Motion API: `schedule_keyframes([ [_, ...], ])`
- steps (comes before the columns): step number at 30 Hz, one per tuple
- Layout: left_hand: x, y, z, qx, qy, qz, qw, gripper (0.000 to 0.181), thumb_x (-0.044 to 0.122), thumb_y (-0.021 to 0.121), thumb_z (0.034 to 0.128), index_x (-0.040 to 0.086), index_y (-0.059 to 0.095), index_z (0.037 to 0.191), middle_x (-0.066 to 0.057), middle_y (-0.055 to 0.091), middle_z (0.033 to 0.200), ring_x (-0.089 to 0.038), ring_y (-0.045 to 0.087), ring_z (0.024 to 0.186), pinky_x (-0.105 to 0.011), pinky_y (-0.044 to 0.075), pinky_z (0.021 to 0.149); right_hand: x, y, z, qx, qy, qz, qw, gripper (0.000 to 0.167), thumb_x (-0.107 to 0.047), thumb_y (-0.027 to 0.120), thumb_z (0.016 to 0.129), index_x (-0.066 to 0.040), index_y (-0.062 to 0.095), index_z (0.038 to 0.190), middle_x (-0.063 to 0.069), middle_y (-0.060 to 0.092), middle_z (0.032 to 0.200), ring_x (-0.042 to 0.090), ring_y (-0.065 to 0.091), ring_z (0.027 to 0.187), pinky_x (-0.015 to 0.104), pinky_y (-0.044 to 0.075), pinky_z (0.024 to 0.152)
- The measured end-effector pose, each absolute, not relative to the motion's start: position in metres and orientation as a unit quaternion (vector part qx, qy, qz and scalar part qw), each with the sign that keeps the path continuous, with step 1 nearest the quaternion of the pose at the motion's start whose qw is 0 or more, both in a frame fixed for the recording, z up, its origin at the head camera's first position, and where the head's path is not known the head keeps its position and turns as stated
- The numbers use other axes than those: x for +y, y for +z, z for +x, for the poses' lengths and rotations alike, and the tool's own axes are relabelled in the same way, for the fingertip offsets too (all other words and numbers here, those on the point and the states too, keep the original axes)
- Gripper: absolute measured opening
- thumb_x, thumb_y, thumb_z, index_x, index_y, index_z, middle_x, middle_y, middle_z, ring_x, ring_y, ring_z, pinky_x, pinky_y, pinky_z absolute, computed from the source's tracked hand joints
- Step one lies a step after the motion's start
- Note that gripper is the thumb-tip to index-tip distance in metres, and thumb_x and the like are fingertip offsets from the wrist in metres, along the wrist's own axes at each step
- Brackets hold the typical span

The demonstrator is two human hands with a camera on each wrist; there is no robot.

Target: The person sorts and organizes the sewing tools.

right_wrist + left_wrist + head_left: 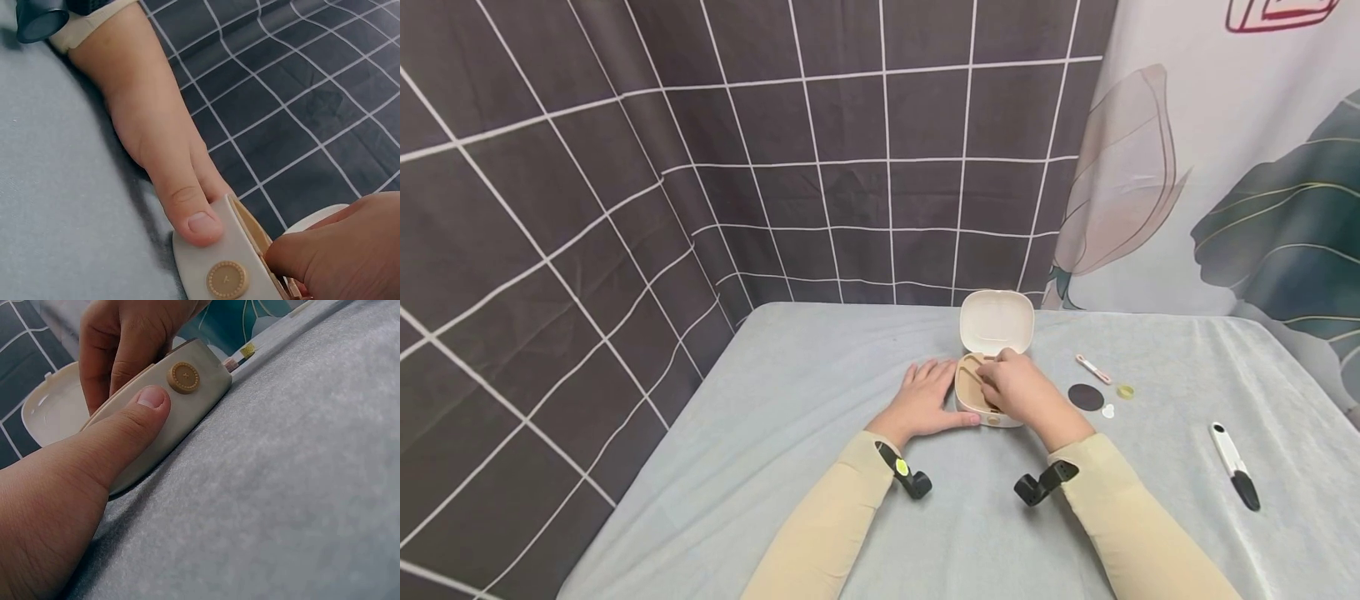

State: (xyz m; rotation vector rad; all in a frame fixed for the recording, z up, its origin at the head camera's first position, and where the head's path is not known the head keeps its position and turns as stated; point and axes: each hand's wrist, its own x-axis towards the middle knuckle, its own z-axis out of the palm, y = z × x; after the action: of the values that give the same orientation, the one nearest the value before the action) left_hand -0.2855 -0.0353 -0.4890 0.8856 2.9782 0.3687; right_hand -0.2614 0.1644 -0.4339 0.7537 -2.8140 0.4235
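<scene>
A small cream box [968, 397] with a tan inside stands on the bed-like surface, its white lid [997, 322] raised at the back. My left hand [923, 402] lies along the box's left side, fingers straight, the thumb on the front wall beside a round tan button [183, 377]. My right hand [1019, 390] reaches into the box from the right with its fingers bent down; the fingertips are hidden, and what they touch inside cannot be told. In the right wrist view the right hand [350, 247] is over the box's open edge.
Right of the box lie a dark disc [1086, 397], a pink-and-white strip [1093, 369], a yellow-green ring [1125, 392] and a small white heart-like piece [1108, 411]. Farther right is a white-and-black tool [1234, 465]. A dark gridded curtain [850, 192] hangs behind.
</scene>
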Motion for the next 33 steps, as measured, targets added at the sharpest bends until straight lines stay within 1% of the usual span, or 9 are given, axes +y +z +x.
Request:
schedule_keyframes([
  [5,-0.035,-0.488,-0.285,0.952,0.117,0.284,0.005,0.106,0.079,0.055,0.0851,0.016,0.020,0.163,-0.002,0.029,0.165,-0.026,0.021,0.153,-0.053,0.012,0.124,0.167,-0.433,-0.261,-0.948,0.157,0.262,0.093,0.014,-0.008,0.072,0.090,-0.003,0.075,0.102,0.011,0.062,0.087,0.024,0.056,0.079,0.040,0.051,0.067],
  [8,-0.034,-0.488,-0.285,0.952,0.119,0.283,0.004,0.106,0.079,0.055,0.0852,0.017,0.020,0.163,-0.001,0.029,0.165,-0.025,0.020,0.153,-0.053,0.012,0.124,0.170,-0.430,-0.261,-0.945,0.175,0.265,0.084,0.018,-0.008,0.072,0.090,-0.001,0.074,0.107,0.012,0.063,0.089,0.023,0.056,0.080,0.041,0.052,0.069],
  [11,-0.033,-0.487,-0.286,0.951,0.119,0.286,0.004,0.106,0.080,0.054,0.0850,0.019,0.018,0.163,-0.001,0.028,0.166,-0.024,0.020,0.153,-0.053,0.012,0.124,0.178,-0.427,-0.261,-0.943,0.202,0.253,0.082,0.026,-0.011,0.070,0.091,0.001,0.071,0.115,0.018,0.065,0.100,0.030,0.062,0.088,0.049,0.054,0.079],
  [13,-0.032,-0.488,-0.287,0.950,0.120,0.288,0.002,0.106,0.081,0.053,0.0846,0.020,0.017,0.164,0.000,0.027,0.166,-0.024,0.019,0.153,-0.053,0.012,0.124,0.187,-0.424,-0.261,-0.940,0.222,0.241,0.093,0.031,-0.013,0.069,0.093,0.002,0.069,0.120,0.024,0.065,0.110,0.037,0.064,0.097,0.055,0.052,0.087],
  [15,-0.031,-0.488,-0.287,0.949,0.121,0.291,-0.002,0.106,0.082,0.053,0.0842,0.020,0.017,0.164,0.000,0.028,0.166,-0.024,0.020,0.153,-0.053,0.012,0.123,0.199,-0.421,-0.259,-0.939,0.240,0.221,0.111,0.034,-0.013,0.068,0.093,0.001,0.066,0.124,0.027,0.063,0.117,0.043,0.063,0.104,0.061,0.050,0.090],
  [19,-0.030,-0.488,-0.287,0.948,0.121,0.293,-0.005,0.106,0.081,0.054,0.0837,0.022,0.017,0.164,0.000,0.028,0.165,-0.024,0.020,0.153,-0.054,0.012,0.123,0.235,-0.417,-0.253,-0.939,0.254,0.175,0.149,0.039,-0.014,0.065,0.095,0.001,0.060,0.131,0.029,0.059,0.123,0.047,0.061,0.106,0.064,0.049,0.086],
  [23,-0.030,-0.489,-0.287,0.949,0.123,0.290,-0.001,0.107,0.081,0.054,0.0835,0.022,0.017,0.164,0.000,0.027,0.166,-0.024,0.019,0.153,-0.053,0.012,0.123,0.278,-0.421,-0.244,-0.946,0.245,0.131,0.169,0.043,-0.016,0.063,0.096,0.004,0.054,0.134,0.032,0.060,0.118,0.049,0.061,0.102,0.064,0.049,0.080],
  [29,-0.032,-0.491,-0.287,0.950,0.126,0.287,-0.003,0.107,0.082,0.054,0.0832,0.022,0.017,0.164,0.000,0.028,0.165,-0.025,0.020,0.153,-0.053,0.012,0.123,0.340,-0.430,-0.227,-0.958,0.235,0.052,0.158,0.049,-0.018,0.061,0.096,0.010,0.048,0.134,0.038,0.055,0.117,0.054,0.057,0.100,0.065,0.046,0.076],
  [33,-0.034,-0.491,-0.287,0.951,0.128,0.283,0.002,0.107,0.082,0.054,0.0830,0.022,0.017,0.164,0.001,0.028,0.165,-0.025,0.019,0.153,-0.053,0.011,0.124,0.369,-0.436,-0.212,-0.963,0.227,0.003,0.142,0.052,-0.020,0.059,0.096,0.013,0.045,0.133,0.041,0.050,0.118,0.056,0.053,0.100,0.065,0.044,0.076],
])
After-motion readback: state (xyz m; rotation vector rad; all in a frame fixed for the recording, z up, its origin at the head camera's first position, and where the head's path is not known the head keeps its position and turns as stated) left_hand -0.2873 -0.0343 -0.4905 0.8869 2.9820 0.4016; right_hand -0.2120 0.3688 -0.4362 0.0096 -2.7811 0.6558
